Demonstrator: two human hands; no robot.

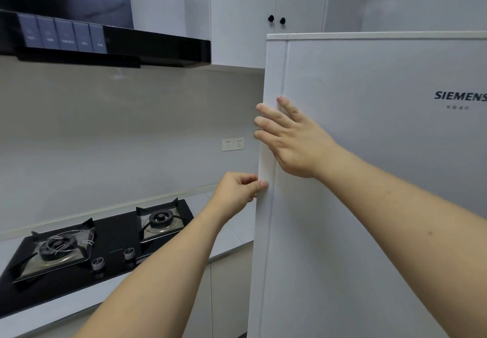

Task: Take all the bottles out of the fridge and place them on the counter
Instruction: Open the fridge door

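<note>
Both hands on the closed fridge door's left edge, no bottles in sight.

From my feed, the white fridge door (369,179) (badged SIEMENS) fills the right side and sits shut, so I cannot see where any bottle is. My right hand (292,140) lies flat on the door near its left edge, fingers straight and spread, fingertips reaching over the edge strip. Just below it, my left hand (237,190) has its fingers curled round that same edge, thumb pressed on the front face, pinching the door. To the left, the counter (226,235) carries a black two-burner gas hob (105,253), with a range hood (105,42) above and a double wall socket (233,144) on the backsplash.
</note>
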